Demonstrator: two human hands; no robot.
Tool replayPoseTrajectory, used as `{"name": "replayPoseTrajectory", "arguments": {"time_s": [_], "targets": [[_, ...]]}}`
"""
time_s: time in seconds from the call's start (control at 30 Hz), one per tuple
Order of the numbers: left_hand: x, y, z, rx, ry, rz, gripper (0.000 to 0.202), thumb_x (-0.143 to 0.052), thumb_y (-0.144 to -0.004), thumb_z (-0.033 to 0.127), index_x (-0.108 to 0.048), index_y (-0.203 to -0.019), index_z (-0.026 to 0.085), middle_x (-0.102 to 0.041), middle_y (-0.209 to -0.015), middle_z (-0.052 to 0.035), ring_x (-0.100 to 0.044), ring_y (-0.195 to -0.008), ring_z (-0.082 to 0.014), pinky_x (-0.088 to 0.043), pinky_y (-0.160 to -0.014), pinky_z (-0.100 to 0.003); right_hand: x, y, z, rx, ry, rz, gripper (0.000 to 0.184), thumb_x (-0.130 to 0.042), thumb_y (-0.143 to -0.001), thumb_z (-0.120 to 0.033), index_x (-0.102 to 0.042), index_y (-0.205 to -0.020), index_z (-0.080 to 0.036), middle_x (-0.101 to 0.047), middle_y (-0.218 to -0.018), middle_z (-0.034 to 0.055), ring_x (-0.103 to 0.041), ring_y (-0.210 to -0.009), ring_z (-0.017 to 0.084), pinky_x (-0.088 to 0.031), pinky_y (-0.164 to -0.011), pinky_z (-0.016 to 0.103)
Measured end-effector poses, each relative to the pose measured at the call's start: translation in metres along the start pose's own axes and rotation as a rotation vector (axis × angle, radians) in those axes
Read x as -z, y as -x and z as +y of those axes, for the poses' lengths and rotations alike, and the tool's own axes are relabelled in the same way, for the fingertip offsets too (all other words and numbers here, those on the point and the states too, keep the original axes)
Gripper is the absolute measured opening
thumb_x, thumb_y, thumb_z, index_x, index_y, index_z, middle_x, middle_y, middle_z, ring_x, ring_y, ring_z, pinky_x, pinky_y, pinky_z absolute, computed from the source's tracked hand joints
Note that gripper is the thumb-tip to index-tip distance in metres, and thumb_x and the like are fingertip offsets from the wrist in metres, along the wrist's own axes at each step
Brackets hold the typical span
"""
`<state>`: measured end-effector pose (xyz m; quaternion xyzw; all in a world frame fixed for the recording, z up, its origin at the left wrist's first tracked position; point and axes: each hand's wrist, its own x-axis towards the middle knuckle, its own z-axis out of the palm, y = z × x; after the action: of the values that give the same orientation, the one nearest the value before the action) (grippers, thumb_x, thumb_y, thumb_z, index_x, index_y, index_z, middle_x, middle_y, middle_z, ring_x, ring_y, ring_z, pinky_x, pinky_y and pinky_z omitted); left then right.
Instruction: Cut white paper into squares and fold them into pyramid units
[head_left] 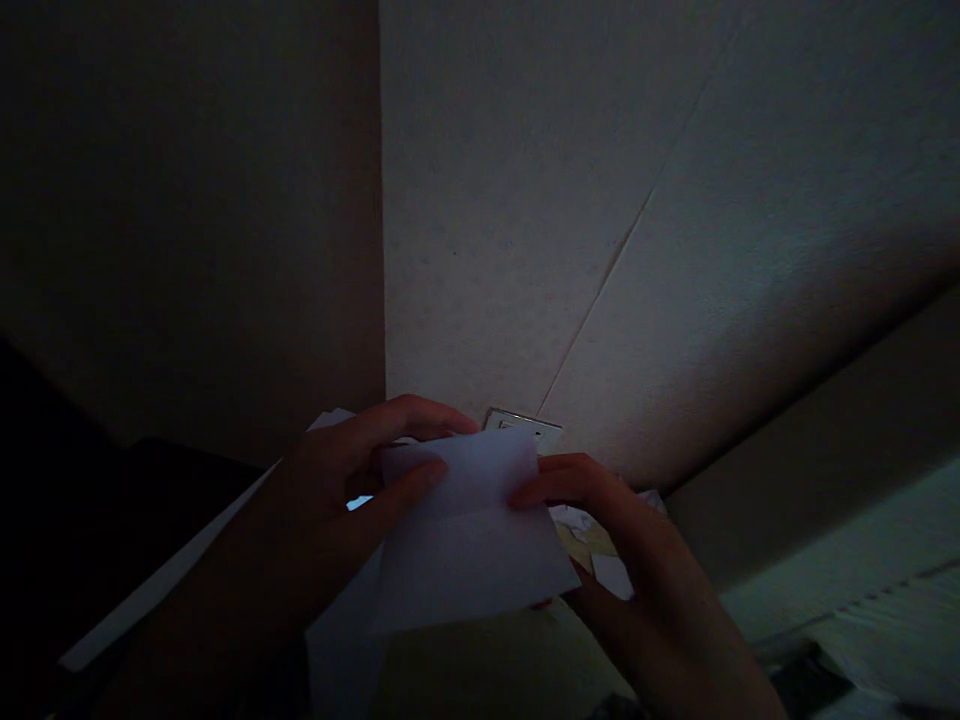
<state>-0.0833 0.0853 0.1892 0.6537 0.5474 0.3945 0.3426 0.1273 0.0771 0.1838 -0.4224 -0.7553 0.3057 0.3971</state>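
A sheet of white paper (465,560) is held up in front of me, with a faint crease running across it. My left hand (375,460) grips its upper left part, thumb on the near face and fingers behind the top edge. At the right edge, my right hand (637,550) has its fingertips on the paper, and its thumb is by the lower right corner. Another pale sheet (345,640) hangs below and behind my left hand. The light is dim, so fine detail on the paper does not show.
A wall plate (551,432), like a switch or socket, sits on the pale wall (480,250) just behind the paper. Beyond my right hand, white paper pieces (611,575) lie on a yellowish surface. A long white strip (172,580) slants behind my left forearm.
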Motion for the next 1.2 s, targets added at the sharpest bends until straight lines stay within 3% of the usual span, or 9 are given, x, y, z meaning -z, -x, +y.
{"name": "replayPoseTrajectory", "arguments": {"time_s": [0.13,0.3,0.37,0.5,0.7,0.8,0.9,1.0,1.2], "targets": [[-0.002,-0.003,0.006,-0.057,0.039,-0.071,0.016,-0.059,-0.081,0.037,-0.070,-0.092,0.031,-0.075,-0.083,0.0064,-0.067,-0.069,-0.0145,-0.049,-0.058,-0.017,-0.003,-0.004,-0.001,-0.110,-0.065,0.120,0.007,-0.065,-0.079,-0.019,-0.066,-0.075,-0.024,-0.069,-0.078,-0.0024,-0.064,-0.075,0.014,-0.052,-0.060,0.018],[-0.004,0.000,0.010,-0.028,0.105,-0.006,0.032,-0.044,-0.089,0.045,-0.073,-0.084,0.032,-0.077,-0.086,0.0037,-0.071,-0.079,-0.0189,-0.053,-0.063,-0.023,-0.006,-0.005,0.002,-0.145,-0.118,0.183,0.005,-0.065,-0.079,-0.021,-0.065,-0.074,-0.023,-0.068,-0.073,-0.0008,-0.065,-0.071,0.016,-0.053,-0.056,0.021],[-0.004,0.000,0.008,-0.013,0.185,-0.059,0.035,-0.045,-0.085,0.052,-0.074,-0.087,0.032,-0.078,-0.092,0.0012,-0.072,-0.083,-0.0222,-0.055,-0.064,-0.026,-0.007,-0.004,0.003,-0.142,-0.125,0.194,0.005,-0.064,-0.081,-0.020,-0.065,-0.079,-0.024,-0.068,-0.075,-0.0011,-0.065,-0.072,0.015,-0.053,-0.057,0.021],[-0.006,-0.003,0.006,0.024,0.142,-0.133,0.023,-0.065,-0.072,0.041,-0.074,-0.091,0.032,-0.077,-0.093,0.0019,-0.072,-0.085,-0.0220,-0.054,-0.064,-0.023,-0.009,-0.005,0.003,-0.108,-0.178,0.223,0.018,-0.063,-0.083,-0.017,-0.061,-0.096,-0.030,-0.067,-0.079,-0.0039,-0.065,-0.075,0.013,-0.053,-0.063,0.020],[-0.007,-0.003,0.004,0.035,0.076,0.004,0.026,-0.059,-0.079,0.041,-0.069,-0.102,0.031,-0.074,-0.093,0.0017,-0.070,-0.074,-0.0180,-0.053,-0.055,-0.020,-0.006,0.000,0.006,-0.115,-0.257,0.180,0.042,-0.068,-0.081,-0.018,-0.055,-0.116,-0.037,-0.067,-0.087,-0.0040,-0.066,-0.083,0.015,-0.055,-0.069,0.023],[-0.006,-0.001,0.003,-0.006,0.056,0.054,0.027,-0.057,-0.082,0.040,-0.066,-0.105,0.033,-0.072,-0.103,0.0022,-0.069,-0.079,-0.0180,-0.052,-0.056,-0.019,-0.005,0.001,0.007,-0.083,-0.192,0.183,0.041,-0.066,-0.082,-0.016,-0.057,-0.115,-0.038,-0.067,-0.087,-0.0042,-0.066,-0.083,0.015,-0.055,-0.071,0.025],[-0.005,-0.001,0.005,-0.018,0.012,-0.027,0.023,-0.050,-0.086,0.038,-0.068,-0.099,0.031,-0.073,-0.093,0.0032,-0.067,-0.073,-0.0163,-0.051,-0.058,-0.019,-0.006,0.000,0.005,-0.036,-0.092,0.203,0.030,-0.063,-0.084,-0.015,-0.063,-0.106,-0.035,-0.069,-0.092,-0.0020,-0.066,-0.086,0.017,-0.055,-0.072,0.027],[-0.004,-0.001,0.005,-0.076,0.010,-0.165,0.022,-0.048,-0.089,0.037,-0.069,-0.094,0.032,-0.072,-0.099,0.0048,-0.068,-0.086,-0.0165,-0.054,-0.070,-0.020,-0.007,-0.003,0.002,0.008,-0.026,0.182,0.022,-0.063,-0.083,-0.014,-0.066,-0.096,-0.031,-0.070,-0.091,-0.0013,-0.066,-0.085,0.018,-0.054,-0.070,0.027],[-0.005,0.001,-0.001,-0.206,0.007,-0.245,0.022,-0.060,-0.084,0.040,-0.068,-0.105,0.040,-0.067,-0.122,0.0083,-0.059,-0.116,-0.0178,-0.047,-0.096,-0.025,-0.009,-0.007,-0.002,0.090,0.058,0.312,0.015,-0.065,-0.079,-0.012,-0.065,-0.075,-0.027,-0.058,-0.079,-0.0007,-0.058,-0.072,0.015,-0.050,-0.056,0.023]]}}
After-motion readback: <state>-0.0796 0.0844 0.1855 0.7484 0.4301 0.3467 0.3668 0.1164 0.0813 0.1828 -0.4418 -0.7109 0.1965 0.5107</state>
